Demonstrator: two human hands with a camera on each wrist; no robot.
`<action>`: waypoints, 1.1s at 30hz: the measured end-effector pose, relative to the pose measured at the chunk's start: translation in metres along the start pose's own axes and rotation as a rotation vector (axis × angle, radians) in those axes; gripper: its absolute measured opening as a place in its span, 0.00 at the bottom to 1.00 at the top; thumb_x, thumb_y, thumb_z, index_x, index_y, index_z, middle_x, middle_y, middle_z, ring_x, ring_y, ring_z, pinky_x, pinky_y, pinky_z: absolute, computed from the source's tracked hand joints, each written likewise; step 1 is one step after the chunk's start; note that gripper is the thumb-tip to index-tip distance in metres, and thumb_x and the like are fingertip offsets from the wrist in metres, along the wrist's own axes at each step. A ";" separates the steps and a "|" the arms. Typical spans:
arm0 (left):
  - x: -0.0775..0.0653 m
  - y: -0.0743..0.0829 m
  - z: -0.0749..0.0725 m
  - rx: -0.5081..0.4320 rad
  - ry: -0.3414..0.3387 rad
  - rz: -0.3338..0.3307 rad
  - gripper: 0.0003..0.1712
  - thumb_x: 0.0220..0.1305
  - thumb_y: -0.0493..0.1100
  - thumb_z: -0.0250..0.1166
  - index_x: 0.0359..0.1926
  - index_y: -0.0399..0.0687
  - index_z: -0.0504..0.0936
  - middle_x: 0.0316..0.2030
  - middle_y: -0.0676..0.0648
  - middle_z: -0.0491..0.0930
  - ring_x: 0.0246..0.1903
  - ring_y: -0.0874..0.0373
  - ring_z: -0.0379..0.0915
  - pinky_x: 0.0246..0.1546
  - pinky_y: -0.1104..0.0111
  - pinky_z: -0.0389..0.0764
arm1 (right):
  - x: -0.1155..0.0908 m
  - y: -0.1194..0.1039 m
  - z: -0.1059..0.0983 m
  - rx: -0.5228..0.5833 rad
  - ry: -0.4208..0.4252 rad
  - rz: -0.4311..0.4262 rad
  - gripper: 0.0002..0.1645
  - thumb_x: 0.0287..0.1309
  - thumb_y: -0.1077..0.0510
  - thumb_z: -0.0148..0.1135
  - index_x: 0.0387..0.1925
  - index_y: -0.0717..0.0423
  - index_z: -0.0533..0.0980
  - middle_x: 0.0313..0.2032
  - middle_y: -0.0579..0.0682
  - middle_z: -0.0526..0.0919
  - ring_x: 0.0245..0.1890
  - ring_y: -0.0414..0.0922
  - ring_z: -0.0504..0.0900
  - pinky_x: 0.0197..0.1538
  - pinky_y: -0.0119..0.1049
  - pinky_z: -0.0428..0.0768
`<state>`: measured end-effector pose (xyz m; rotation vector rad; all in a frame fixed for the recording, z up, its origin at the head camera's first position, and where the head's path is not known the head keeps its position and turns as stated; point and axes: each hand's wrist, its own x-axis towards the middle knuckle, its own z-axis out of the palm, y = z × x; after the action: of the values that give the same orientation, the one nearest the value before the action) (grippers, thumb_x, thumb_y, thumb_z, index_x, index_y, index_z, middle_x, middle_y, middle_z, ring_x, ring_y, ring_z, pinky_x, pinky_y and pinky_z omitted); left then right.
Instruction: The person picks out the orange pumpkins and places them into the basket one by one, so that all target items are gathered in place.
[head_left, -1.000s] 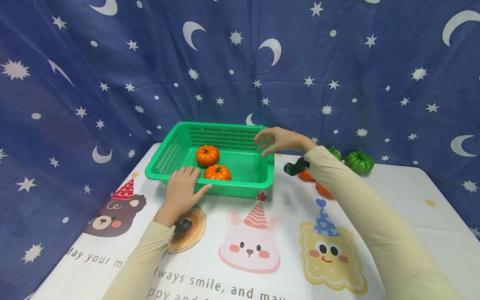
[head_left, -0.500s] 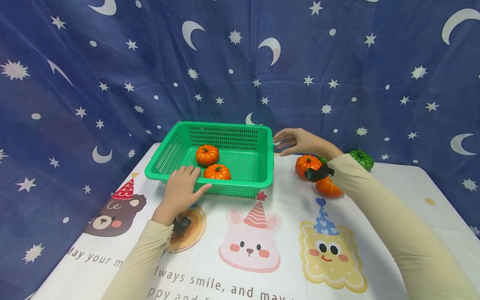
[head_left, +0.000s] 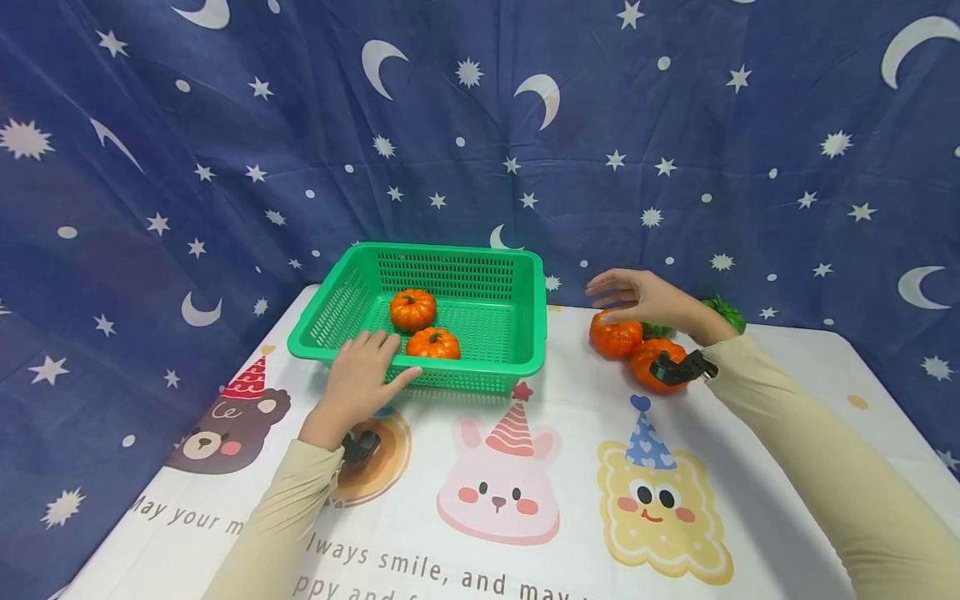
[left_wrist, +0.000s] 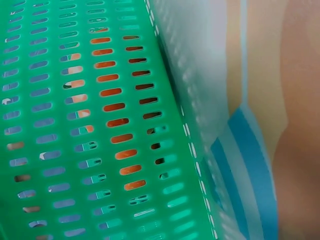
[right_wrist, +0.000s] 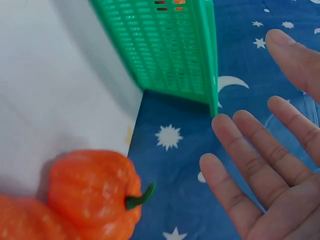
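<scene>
Two small orange pumpkins [head_left: 413, 310] lie in a green slotted plastic basket [head_left: 480, 367]. My left hand [head_left: 358, 379] holds the basket's front rim, fingers over the inside and thumb along the outer wall. The left wrist view is filled by the slotted wall [left_wrist: 55, 120], with orange showing through it. To the basket's right, my right hand [head_left: 645, 298] hovers with fingers spread and nothing in it. Its fingertips overlap an orange pumpkin [head_left: 615, 337] in the head view; another orange pumpkin [head_left: 656, 365] lies nearer me. The right wrist view shows the spread fingers beside a green-stemmed pumpkin [right_wrist: 92, 192].
Behind the orange pumpkins are a partly hidden green pumpkin [head_left: 657, 331] and another green pumpkin [head_left: 723, 312] farther right. A white tablecloth [head_left: 570, 400] with cartoon prints covers the table. A blue star-patterned curtain [head_left: 450, 125] hangs along the back.
My right hand has moved right from over the basket's right end to above the loose orange pumpkins. My left hand and the basket have stayed in place.
</scene>
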<state>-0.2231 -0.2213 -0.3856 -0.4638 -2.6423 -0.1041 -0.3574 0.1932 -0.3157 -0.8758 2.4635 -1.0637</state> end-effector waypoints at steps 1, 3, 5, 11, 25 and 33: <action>0.000 0.000 0.000 -0.001 -0.006 -0.001 0.27 0.58 0.63 0.59 0.40 0.43 0.72 0.34 0.45 0.72 0.34 0.49 0.66 0.32 0.61 0.66 | -0.004 0.001 -0.001 0.002 0.007 0.010 0.32 0.56 0.60 0.64 0.61 0.61 0.65 0.62 0.63 0.68 0.61 0.59 0.71 0.57 0.47 0.75; 0.000 0.000 0.000 -0.002 -0.015 -0.004 0.27 0.58 0.63 0.59 0.40 0.43 0.72 0.35 0.45 0.72 0.34 0.50 0.65 0.33 0.61 0.65 | -0.012 0.004 -0.002 0.006 0.019 0.027 0.32 0.57 0.59 0.64 0.61 0.59 0.65 0.63 0.61 0.68 0.61 0.59 0.71 0.57 0.45 0.75; 0.001 0.000 -0.001 -0.001 -0.022 -0.006 0.27 0.58 0.63 0.59 0.41 0.43 0.72 0.35 0.45 0.72 0.34 0.50 0.65 0.33 0.61 0.65 | -0.020 0.006 -0.003 0.005 0.032 0.036 0.32 0.56 0.57 0.64 0.61 0.58 0.65 0.62 0.61 0.69 0.62 0.59 0.71 0.56 0.43 0.76; 0.001 -0.001 -0.001 0.004 -0.034 -0.009 0.27 0.59 0.63 0.58 0.40 0.43 0.72 0.34 0.45 0.72 0.33 0.50 0.64 0.33 0.61 0.65 | -0.039 0.017 -0.004 -0.030 0.076 0.014 0.33 0.56 0.54 0.65 0.61 0.59 0.66 0.61 0.61 0.70 0.59 0.60 0.72 0.53 0.31 0.77; 0.002 0.000 -0.001 -0.008 -0.054 -0.025 0.28 0.59 0.63 0.58 0.41 0.43 0.72 0.35 0.45 0.72 0.33 0.50 0.64 0.32 0.61 0.64 | -0.070 0.044 -0.004 -0.041 0.168 0.080 0.32 0.56 0.54 0.65 0.60 0.60 0.66 0.58 0.64 0.71 0.53 0.41 0.79 0.50 0.27 0.78; 0.003 0.001 -0.005 -0.036 -0.093 -0.058 0.29 0.59 0.64 0.58 0.43 0.42 0.73 0.35 0.44 0.73 0.34 0.50 0.65 0.33 0.61 0.65 | -0.081 0.064 -0.002 -0.007 0.198 0.118 0.33 0.58 0.52 0.63 0.61 0.62 0.65 0.58 0.65 0.71 0.55 0.48 0.77 0.46 0.22 0.77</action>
<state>-0.2227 -0.2207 -0.3797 -0.4140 -2.7500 -0.1525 -0.3230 0.2810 -0.3584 -0.6452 2.6441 -1.1506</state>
